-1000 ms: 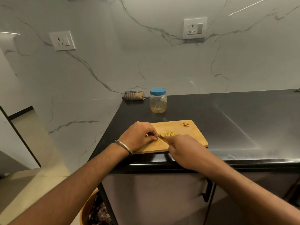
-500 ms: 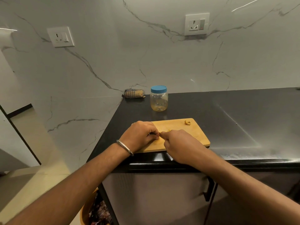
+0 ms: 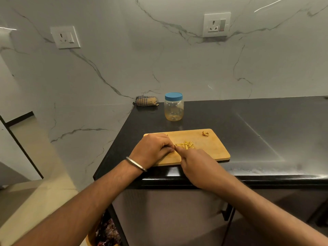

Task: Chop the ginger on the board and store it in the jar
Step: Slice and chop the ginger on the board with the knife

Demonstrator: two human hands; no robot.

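I see a rectangular wooden cutting board (image 3: 209, 153) with rounded corners lying flat near the front edge of a glossy black stone counter (image 3: 257, 132). On its pale grain sits a small heap of thin yellow ginger strips (image 3: 185, 145), matchstick-shaped and loosely piled. Near the board's far right corner lies 1 knobbly brown ginger scrap (image 3: 205, 133), apart from the heap.

My left hand (image 3: 152, 150) rests on the board's left part, fingers curled under; what they hold I cannot tell, since the knuckles hide it. A plain metal bangle (image 3: 136, 164) circles that wrist. My right hand (image 3: 197, 164) is curled at the board's near edge, its fingertips meeting the left hand's just beside the strips; the grip is hidden too, and I cannot make out a blade.

Behind the board stands 1 clear rounded plastic jar (image 3: 174, 110) with a blue screw lid (image 3: 173, 96) on; its bottom shows a yellowish tint, contents unclear. A rolled checked cloth (image 3: 146, 100) lies against the veined white marble wall (image 3: 159, 59), which carries 2 white socket plates (image 3: 216, 24).
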